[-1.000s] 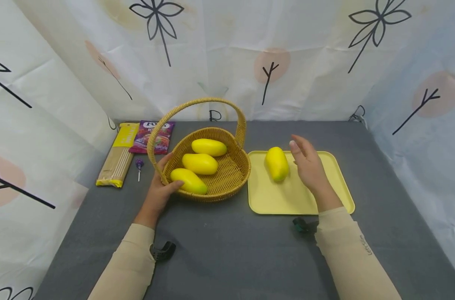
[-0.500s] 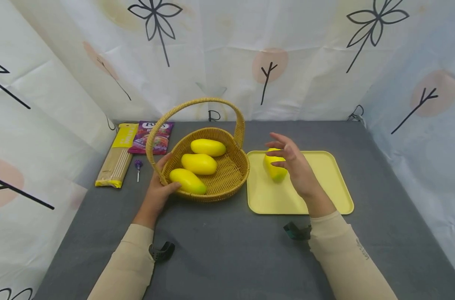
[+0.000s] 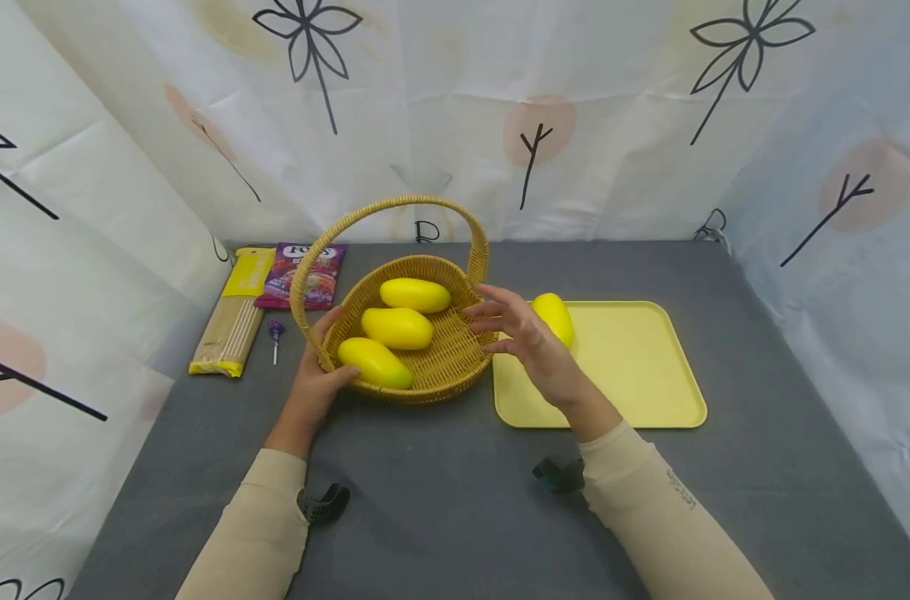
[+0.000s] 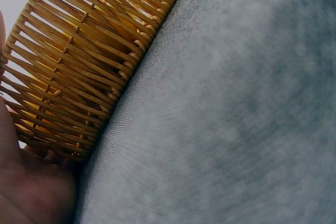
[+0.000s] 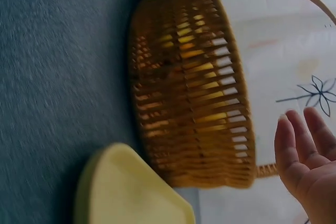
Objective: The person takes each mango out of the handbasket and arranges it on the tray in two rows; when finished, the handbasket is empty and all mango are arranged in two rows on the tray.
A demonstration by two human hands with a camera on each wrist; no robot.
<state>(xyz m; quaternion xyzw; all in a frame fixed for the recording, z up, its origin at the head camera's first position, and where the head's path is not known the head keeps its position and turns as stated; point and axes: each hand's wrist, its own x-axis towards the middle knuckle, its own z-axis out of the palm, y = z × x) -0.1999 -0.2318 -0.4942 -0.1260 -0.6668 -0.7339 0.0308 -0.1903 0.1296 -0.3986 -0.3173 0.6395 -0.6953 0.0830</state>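
A woven basket [image 3: 455,354] with a tall handle stands left of centre in the head view, and three yellow mangoes [image 3: 397,328] lie in it. My left hand [image 3: 314,392] grips its left side, thumb over the rim; the left wrist view has that hand [image 4: 37,187] against the wicker wall [image 4: 79,61]. At the basket's right rim is my right hand [image 3: 533,346], fingers spread and holding nothing. In the right wrist view its fingers [image 5: 286,142] appear beside the basket [image 5: 189,87]. Partly behind this hand, another mango [image 3: 556,317] lies on a yellow tray [image 3: 635,367].
Left of the basket lie a yellow-topped pack of sticks [image 3: 233,321], a purple snack bag [image 3: 305,279] and a small purple lollipop [image 3: 276,332]. A patterned curtain [image 3: 612,158] hangs behind the grey table [image 3: 425,500].
My right hand has moved left from over the tray, past the mango there, to the basket's right rim. My left hand stays on the basket.
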